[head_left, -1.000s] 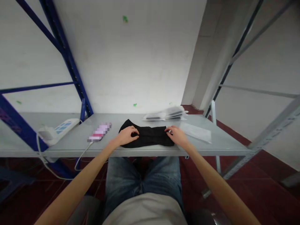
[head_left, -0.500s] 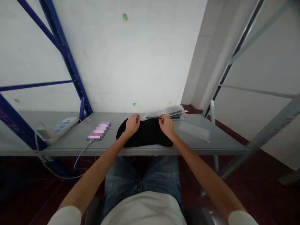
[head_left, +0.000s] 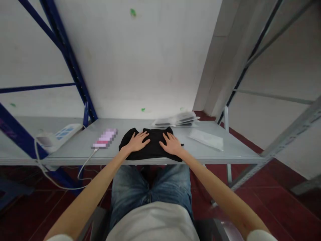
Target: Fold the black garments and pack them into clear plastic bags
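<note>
A piece of black cloth [head_left: 153, 144], perhaps a garment, lies spread at the front edge of the grey table in the head view. Flat on its left part rests my left hand [head_left: 137, 142], fingers spread. My right hand [head_left: 172, 144] presses on the right part, its fingers apart too. Neither hand grips anything. The cloth's lower edge reaches the table's front rim. Just beyond it lies a stack of translucent plastic bags [head_left: 177, 120] with dark contents. One flat translucent bag [head_left: 207, 139] sits to the right of my right hand.
On the left of the grey table [head_left: 240, 149] lie a phone [head_left: 105, 139] with a cable and a white power strip [head_left: 62, 135]. Blue rack posts [head_left: 72, 67] rise at the left, and a grey metal post [head_left: 273, 157] stands at the right. A white wall is behind.
Both hands have let go of the cloth's far edge and now lie flat on it, nearer to me. The cloth has flattened and shifted slightly left.
</note>
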Demonstrator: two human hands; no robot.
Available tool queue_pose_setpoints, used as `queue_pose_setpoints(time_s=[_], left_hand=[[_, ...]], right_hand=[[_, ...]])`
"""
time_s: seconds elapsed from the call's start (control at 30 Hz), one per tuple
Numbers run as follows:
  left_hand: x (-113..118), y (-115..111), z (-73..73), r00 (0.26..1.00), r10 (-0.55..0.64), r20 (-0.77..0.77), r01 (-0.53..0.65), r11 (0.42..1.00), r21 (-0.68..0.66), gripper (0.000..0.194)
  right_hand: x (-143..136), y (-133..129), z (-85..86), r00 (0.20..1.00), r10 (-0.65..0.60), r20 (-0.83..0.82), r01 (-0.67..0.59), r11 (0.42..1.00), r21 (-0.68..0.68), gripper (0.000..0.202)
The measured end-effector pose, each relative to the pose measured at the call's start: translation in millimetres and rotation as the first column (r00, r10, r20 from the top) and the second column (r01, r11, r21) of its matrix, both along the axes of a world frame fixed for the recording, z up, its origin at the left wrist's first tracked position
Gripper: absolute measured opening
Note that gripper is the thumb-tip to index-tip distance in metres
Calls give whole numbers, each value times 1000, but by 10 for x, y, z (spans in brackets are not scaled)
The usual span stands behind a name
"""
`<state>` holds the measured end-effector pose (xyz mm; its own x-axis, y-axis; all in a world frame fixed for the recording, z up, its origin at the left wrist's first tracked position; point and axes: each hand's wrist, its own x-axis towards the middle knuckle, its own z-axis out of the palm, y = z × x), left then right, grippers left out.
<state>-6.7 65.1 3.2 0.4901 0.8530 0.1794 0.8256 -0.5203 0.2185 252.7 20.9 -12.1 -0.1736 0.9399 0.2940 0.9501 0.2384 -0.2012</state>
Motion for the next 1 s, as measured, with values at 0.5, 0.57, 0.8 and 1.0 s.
queue_pose_setpoints(time_s=[0.5, 0.57, 0.8, 1.0], left_hand=[[21, 206, 76, 1000, 13, 23, -15, 998, 67, 63], [74, 181, 119, 999, 19, 42, -25, 990, 141, 62], [331, 198, 189, 998, -23, 67, 14, 992, 129, 69], [439, 231, 103, 996, 61, 72, -71, 987, 147, 62]], right_hand=[[142, 360, 385, 989, -149, 3, 143, 954, 263, 42], [249, 462, 451, 991, -112, 75, 84, 951, 297, 46], [230, 782, 784, 979, -62, 194, -5, 946, 323, 40], [-282, 281, 601, 991, 127, 32, -129, 896, 425, 35]])
